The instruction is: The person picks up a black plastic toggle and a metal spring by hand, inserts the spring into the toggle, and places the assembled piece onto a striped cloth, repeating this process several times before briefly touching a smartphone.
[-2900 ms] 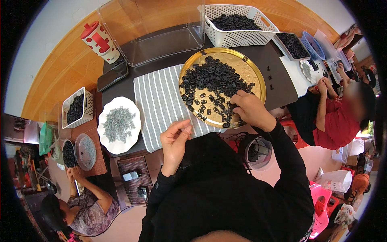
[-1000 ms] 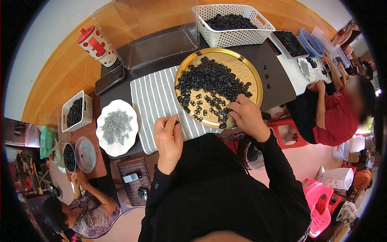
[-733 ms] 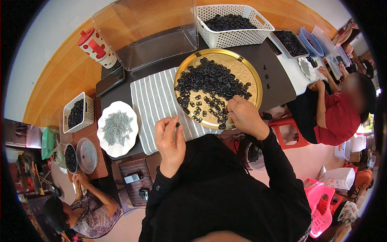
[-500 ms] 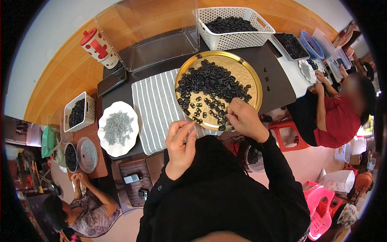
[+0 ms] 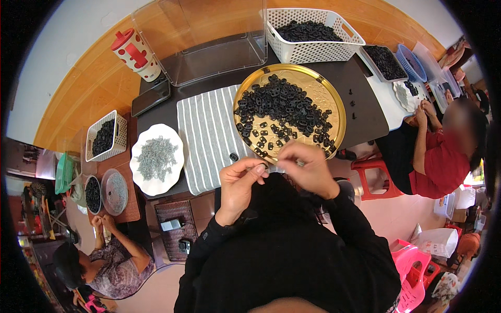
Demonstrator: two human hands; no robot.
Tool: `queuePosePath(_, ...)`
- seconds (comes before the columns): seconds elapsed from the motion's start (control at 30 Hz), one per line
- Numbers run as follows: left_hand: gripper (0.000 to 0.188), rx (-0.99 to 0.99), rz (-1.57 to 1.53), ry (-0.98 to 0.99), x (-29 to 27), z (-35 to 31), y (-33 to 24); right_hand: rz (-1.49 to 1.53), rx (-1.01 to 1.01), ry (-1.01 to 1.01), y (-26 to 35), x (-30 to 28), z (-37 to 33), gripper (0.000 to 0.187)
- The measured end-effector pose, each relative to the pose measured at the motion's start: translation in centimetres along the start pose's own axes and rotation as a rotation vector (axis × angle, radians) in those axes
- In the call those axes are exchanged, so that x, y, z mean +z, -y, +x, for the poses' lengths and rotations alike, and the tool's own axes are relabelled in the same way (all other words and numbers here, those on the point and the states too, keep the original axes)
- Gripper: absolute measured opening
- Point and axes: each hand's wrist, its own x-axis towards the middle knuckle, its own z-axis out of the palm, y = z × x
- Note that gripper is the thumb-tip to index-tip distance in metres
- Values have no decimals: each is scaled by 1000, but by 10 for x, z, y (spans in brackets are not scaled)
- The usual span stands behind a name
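Observation:
My left hand (image 5: 239,189) is closed, its thumb and forefinger pinching a small black plastic piece (image 5: 264,166) just off the tray's near edge. Close beside it, my right hand (image 5: 309,171) has its fingers drawn together; a tiny pale thing shows at them, too small and smeared to name. Beyond both hands lies a round gold tray (image 5: 326,94) with a heap of small black two-holed plastic pieces (image 5: 282,101), several of them spread loose at its near side. One single black piece (image 5: 234,156) rests on the grey striped cloth (image 5: 206,141) left of the tray.
A scalloped white plate (image 5: 180,167) of small clear-grey parts stands left of the cloth. Behind are a clear plastic case (image 5: 219,68), a white basket (image 5: 313,51) of black pieces, a spotted tumbler (image 5: 136,55) and a phone (image 5: 151,99). Co-workers sit at left and right.
My right hand has left the tray's loose pieces and come in beside my left hand. A black piece now shows in my left fingertips, and another on the cloth. The view has shifted slightly.

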Motion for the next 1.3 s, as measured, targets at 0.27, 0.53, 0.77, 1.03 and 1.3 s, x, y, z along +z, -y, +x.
queuePosePath(0.27, 16, 53, 69, -104, -21, -2, 1, -421, 62, -169, -10, -57, -6, 9)
queuePosePath(0.53, 19, 60, 131, -87, -18, -6, 7, -699, -193, 100, -14, -46, -6, 10)
queuePosePath(0.77, 20, 37, 132, -90, -17, -8, 6, -859, -274, 243, -11, -44, -2, 16)
queuePosePath(1.03, 19, 24, 139, -92, -16, -7, 8, -907, -412, 248, -8, -39, 0, 11)
queuePosePath(1.3, 19, 18, 129, -88, -14, -8, 7, -954, -310, 201, -13, -54, 1, 18)
